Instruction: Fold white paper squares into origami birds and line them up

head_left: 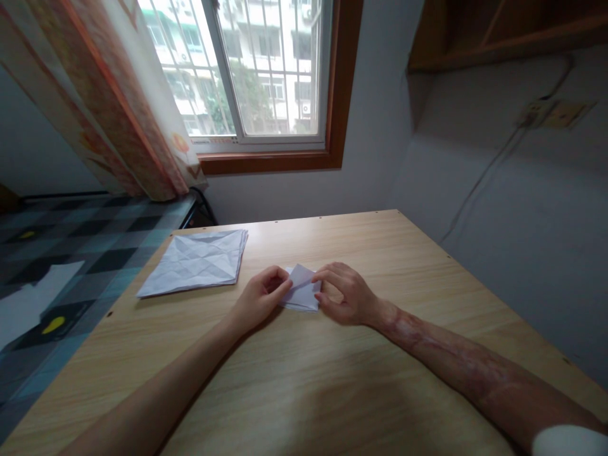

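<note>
A small folded sheet of white paper (303,291) lies on the wooden table, with a pointed flap at its far side. My left hand (261,292) pinches its left edge between thumb and curled fingers. At the right edge, my right hand (346,294) touches the paper with its fingertips, the thumb low and the index finger higher up, a gap showing between them. Further back on the left rests a stack of creased white paper sheets (199,261).
The light wooden table (389,380) reaches back toward the wall below a barred window (266,69). On the left are a checkered bedspread (128,221), loose white papers (57,285) and a curtain (114,101). A cable (479,177) hangs from a wall socket (565,114) at right.
</note>
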`<move>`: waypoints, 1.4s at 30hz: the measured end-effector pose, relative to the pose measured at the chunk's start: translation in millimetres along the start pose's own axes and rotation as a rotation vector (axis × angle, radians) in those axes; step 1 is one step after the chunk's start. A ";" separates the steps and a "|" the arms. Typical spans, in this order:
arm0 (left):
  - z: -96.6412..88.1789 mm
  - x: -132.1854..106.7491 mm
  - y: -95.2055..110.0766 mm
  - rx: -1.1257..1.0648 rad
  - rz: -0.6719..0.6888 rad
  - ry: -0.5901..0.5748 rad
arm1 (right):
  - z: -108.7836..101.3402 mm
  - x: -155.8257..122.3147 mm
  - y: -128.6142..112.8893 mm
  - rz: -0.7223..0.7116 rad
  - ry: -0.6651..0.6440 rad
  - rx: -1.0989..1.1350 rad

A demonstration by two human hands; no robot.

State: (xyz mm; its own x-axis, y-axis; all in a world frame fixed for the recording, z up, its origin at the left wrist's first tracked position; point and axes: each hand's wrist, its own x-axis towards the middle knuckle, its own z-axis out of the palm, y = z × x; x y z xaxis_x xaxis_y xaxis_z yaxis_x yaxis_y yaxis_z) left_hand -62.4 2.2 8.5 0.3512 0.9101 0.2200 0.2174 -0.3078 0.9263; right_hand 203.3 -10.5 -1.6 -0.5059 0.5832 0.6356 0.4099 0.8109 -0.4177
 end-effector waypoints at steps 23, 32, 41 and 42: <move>4.8 -7.2 -3.8 0.494 -0.006 0.289 | 4.9 3.2 0.8 -0.111 -0.318 -0.164; -2.4 2.8 -5.2 0.153 -0.084 0.274 | 3.1 3.2 -2.3 -0.103 -0.339 -0.115; -5.3 5.7 -4.7 0.164 -0.120 0.336 | 11.2 0.9 1.2 -0.070 -0.197 -0.165; -5.1 6.6 -6.2 0.165 -0.116 0.341 | 11.3 0.6 1.4 -0.086 -0.200 -0.165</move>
State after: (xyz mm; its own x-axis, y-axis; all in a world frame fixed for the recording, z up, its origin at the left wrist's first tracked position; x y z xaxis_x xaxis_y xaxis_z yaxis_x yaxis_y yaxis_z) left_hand -66.0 11.5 5.7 -0.0010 0.9729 0.2314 0.3908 -0.2126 0.8956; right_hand 195.0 -8.4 -9.2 -0.6772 0.5242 0.5164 0.4689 0.8482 -0.2462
